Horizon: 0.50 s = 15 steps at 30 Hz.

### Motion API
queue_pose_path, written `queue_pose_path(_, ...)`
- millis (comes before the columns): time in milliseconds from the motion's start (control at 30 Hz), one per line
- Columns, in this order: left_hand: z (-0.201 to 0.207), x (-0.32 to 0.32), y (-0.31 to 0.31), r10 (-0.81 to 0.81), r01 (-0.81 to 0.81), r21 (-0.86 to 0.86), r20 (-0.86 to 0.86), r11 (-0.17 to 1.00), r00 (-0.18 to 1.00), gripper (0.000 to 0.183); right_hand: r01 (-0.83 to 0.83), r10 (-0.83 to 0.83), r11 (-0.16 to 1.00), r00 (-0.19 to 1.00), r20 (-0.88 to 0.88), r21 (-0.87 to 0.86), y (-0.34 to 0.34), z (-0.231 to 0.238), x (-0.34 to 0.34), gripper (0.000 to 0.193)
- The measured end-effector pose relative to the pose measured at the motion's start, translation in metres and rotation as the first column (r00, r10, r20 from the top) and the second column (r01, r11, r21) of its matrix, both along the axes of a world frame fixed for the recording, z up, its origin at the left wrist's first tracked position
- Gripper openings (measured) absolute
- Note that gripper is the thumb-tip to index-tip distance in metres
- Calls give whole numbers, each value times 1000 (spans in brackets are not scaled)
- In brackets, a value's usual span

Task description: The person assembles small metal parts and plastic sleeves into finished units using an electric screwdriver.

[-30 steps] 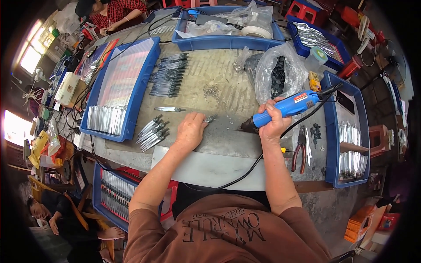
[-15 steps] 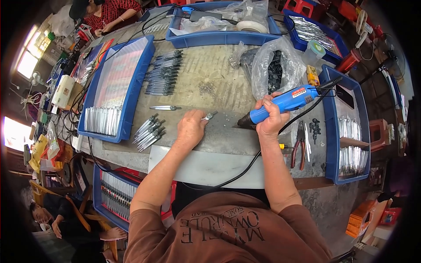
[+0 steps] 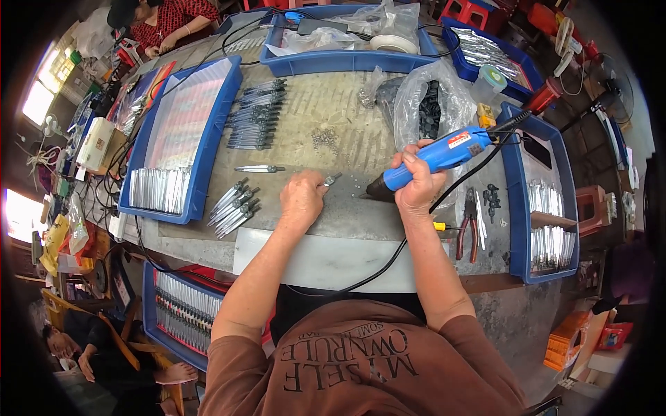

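My left hand (image 3: 301, 197) is closed on a slim silver tool with a dark end (image 3: 334, 178), which pokes out past the fingertips; the rest is hidden by the hand. In my right hand (image 3: 420, 186) is a blue electric screwdriver (image 3: 447, 154), its black nose tilted down toward the tabletop, beside several tiny screws (image 3: 356, 188). One more silver tool (image 3: 258, 168) lies to the left of my left hand. Nearer me rests a loose bunch of similar tools (image 3: 234, 209). Beyond them is a neat stack of such tools (image 3: 255, 114).
A blue tray (image 3: 196, 197) stands left and another (image 3: 519, 236) right. Small parts (image 3: 324, 139) lie mid-table, near a clear bag of black pieces (image 3: 411, 114). Pliers (image 3: 467, 232) lie right, and the screwdriver's black cord (image 3: 388, 267) loops toward me. A co-worker (image 3: 170, 28) sits far left.
The screwdriver and my right hand have shifted slightly left, its nose closer to the tiny screws. My left hand keeps its hold on the silver tool.
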<state>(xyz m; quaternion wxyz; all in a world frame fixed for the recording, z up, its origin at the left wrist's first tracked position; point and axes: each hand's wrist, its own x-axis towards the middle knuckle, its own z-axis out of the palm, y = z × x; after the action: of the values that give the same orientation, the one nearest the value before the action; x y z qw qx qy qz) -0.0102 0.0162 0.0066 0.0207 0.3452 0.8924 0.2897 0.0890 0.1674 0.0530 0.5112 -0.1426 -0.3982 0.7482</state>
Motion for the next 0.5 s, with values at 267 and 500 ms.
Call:
queue_pose_path(267, -1, 2, 0, 2, 0, 26, -47, 1000, 999, 8, -126, 116, 977, 991, 68, 172, -29, 14, -35, 34)
queue_pose_path(500, -5, 4, 0, -6, 13, 72, -98, 997, 995, 9, -169, 128, 931, 981, 144, 323, -38, 9, -55, 34)
